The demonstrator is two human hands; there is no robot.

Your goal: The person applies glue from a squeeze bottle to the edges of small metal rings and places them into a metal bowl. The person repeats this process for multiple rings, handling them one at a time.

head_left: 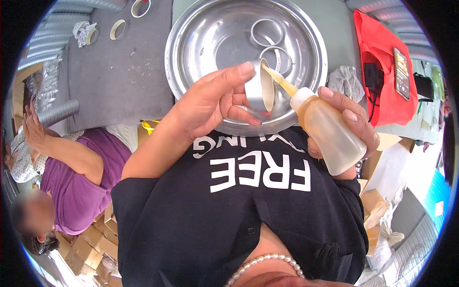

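Note:
Over the near part of a wide metal basin (pixel 198 52), my left hand (pixel 210 98) grips a short silver ring-shaped tube (pixel 254 88) between thumb and fingers, its opening tilted toward the right. My right hand (pixel 351 119) is wrapped round a translucent squeeze bottle (pixel 332 136) with a white cap and a narrow yellowish nozzle (pixel 282 82). The nozzle's tip meets the tube's upper rim; whether any liquid is coming out is too small to see. Two thin silver rings, one farther (pixel 267 32) and one nearer (pixel 289 60), lie in the basin beyond the tube.
Several rings, one of them cream (pixel 117 29), lie on the dark table cover (pixel 129 71) at left. Right of the basin are a grey rag (pixel 345 82) and a red bag (pixel 375 43) bearing a phone (pixel 401 74). A co-worker in purple (pixel 83 179) sits at far left beside a grey tube (pixel 60 112).

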